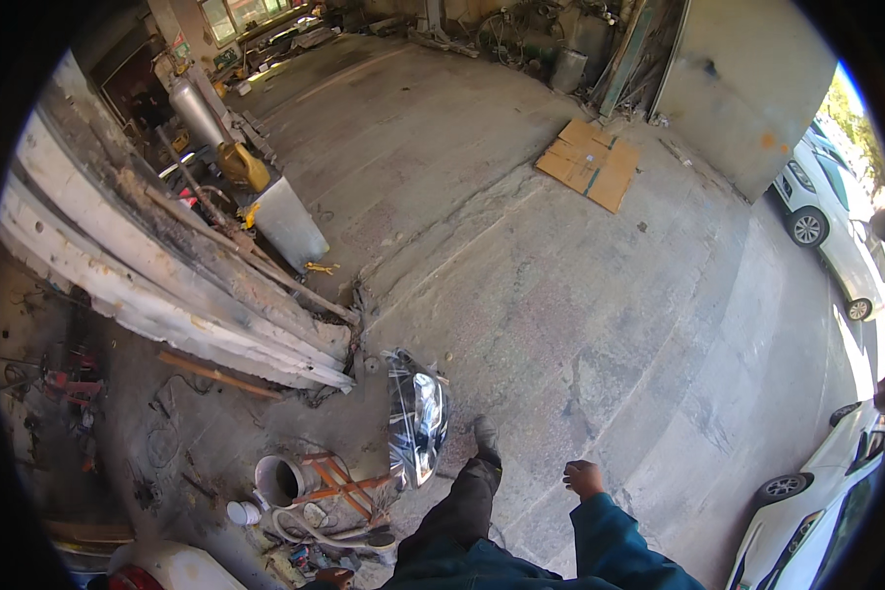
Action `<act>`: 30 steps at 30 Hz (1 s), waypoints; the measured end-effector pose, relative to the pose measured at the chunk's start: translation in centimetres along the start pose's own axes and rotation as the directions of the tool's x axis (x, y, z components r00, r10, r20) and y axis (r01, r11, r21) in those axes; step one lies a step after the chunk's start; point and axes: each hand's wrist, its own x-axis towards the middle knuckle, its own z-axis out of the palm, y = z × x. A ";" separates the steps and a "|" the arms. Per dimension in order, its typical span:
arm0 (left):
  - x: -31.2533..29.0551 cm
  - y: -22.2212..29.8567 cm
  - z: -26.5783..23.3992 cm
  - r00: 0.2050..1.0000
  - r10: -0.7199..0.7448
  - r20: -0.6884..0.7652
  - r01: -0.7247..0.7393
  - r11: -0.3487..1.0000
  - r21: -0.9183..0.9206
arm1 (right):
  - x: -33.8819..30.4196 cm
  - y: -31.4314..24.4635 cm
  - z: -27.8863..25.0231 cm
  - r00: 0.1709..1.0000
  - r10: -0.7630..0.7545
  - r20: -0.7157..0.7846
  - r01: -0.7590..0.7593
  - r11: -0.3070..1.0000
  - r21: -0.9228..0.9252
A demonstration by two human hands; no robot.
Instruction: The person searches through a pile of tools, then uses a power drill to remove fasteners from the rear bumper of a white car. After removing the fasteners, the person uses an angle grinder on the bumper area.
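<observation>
Right hand (584,479) loosely curled, empty, left hand (335,577), cannot tell its grip, headlight (425,423) near dark shoe (486,440)

White cars at right (824,531): two. Headlight (425,425): one. Cardboard sheet (615,177): one. Yellow jug (243,167): one. Metal box (290,226): one. Shoe (486,438): one. Hands (584,479): two.

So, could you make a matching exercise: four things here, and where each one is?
1. flat brown cardboard sheet
2. person's bare right hand
3. shiny silver and black headlight
4. round pale open bucket

A. beside the orange crossed bars
B. near the big grey panel
C. at a teal sleeve's end
D. just left of the dark shoe

Pairs: 1-B; 2-C; 3-D; 4-A
</observation>
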 end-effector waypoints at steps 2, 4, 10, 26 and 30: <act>5.0 2.2 -6.6 0.989 -0.149 -0.014 0.145 0.978 -0.153 | 3.4 -0.4 -2.8 0.999 0.038 -0.012 -0.037 0.999 0.011; 10.5 5.7 -14.4 0.969 -0.243 -0.034 0.227 0.940 -0.255 | 7.3 0.7 -8.2 0.985 0.161 0.069 -0.170 0.972 0.160; 25.6 13.0 -44.1 0.782 -0.270 -0.561 -0.154 0.789 -0.594 | 17.6 -0.8 -23.6 0.876 0.340 0.342 -0.341 0.938 -0.061; 42.8 19.9 -72.6 0.946 -0.314 -0.085 0.221 0.813 -0.538 | 70.7 -68.9 -12.0 0.850 -0.198 0.488 0.520 0.466 -0.716; 46.6 25.1 -80.5 0.919 -0.379 0.107 0.323 0.572 -0.754 | 80.3 -87.5 -5.4 0.978 -0.102 0.183 0.161 0.927 -0.339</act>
